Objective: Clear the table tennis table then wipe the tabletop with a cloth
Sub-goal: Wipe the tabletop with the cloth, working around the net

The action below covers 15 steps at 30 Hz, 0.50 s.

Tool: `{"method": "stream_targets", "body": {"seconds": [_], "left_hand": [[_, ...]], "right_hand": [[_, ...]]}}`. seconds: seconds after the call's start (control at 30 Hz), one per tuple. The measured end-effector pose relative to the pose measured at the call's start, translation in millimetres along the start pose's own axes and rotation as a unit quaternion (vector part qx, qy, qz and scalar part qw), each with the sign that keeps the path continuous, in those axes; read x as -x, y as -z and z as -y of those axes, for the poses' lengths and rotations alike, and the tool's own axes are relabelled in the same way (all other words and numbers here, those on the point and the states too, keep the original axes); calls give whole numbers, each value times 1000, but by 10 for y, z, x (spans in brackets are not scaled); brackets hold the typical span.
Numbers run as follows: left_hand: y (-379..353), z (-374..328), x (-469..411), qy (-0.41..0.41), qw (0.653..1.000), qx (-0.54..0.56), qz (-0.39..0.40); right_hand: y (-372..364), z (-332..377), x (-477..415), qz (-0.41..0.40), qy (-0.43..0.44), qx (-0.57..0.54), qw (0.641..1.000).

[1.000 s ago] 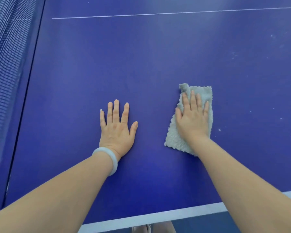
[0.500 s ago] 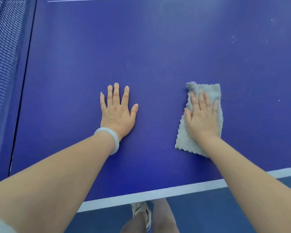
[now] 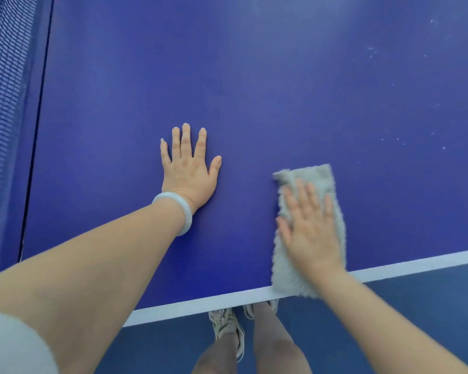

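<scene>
Grey fleecy cloth (image 3: 315, 176) lying flat on the blue tabletop (image 3: 281, 90), its near end overlapping the white edge line (image 3: 200, 306) and its far end a little way beyond that line. Right hand (image 3: 312, 233) rests on the cloth, palm down, fingers straight and slightly spread, pressing rather than gripping; its outline is motion-blurred. Left hand (image 3: 188, 171), with a pale bracelet (image 3: 177, 209) at the wrist, lies flat on bare tabletop beyond the line, left of the cloth and apart from it, holding nothing. Net (image 3: 3, 103) stands past the line's left end. Pale specks (image 3: 397, 139) dot the surface beyond the line, right of the cloth. Wiping is judged to be the step in hand. To wipe well: press evenly through the whole palm, hold the cloth unfolded beneath the fingers, overlap successive strokes toward the specks, and carry each stroke fully over the line so that debris leaves the table.
</scene>
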State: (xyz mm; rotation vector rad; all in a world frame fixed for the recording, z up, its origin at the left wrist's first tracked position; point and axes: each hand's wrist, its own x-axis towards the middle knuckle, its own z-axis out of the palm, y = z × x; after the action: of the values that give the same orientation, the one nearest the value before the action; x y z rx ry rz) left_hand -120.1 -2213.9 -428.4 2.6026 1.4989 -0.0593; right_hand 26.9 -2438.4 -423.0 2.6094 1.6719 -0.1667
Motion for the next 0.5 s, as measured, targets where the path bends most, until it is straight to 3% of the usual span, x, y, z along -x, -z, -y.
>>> {"method": "stream_targets", "body": {"seconds": [0.1,0.17,0.33,0.5], "left_hand": [[-4,2,3,1,1000,-5,-1],[-14,9,7,2,1000,-5,-3],[-49,29,1,2,1000,-8,-13],[-36,25,-3,7,1000,1,-11]], "right_hand": [[64,-244,-278,16,-157,-19,987],[65,59,-361,5,-178,-30,984],[-27,783,32,6,103,-35,994],[2,-181,184,5,175,6,984]]}}
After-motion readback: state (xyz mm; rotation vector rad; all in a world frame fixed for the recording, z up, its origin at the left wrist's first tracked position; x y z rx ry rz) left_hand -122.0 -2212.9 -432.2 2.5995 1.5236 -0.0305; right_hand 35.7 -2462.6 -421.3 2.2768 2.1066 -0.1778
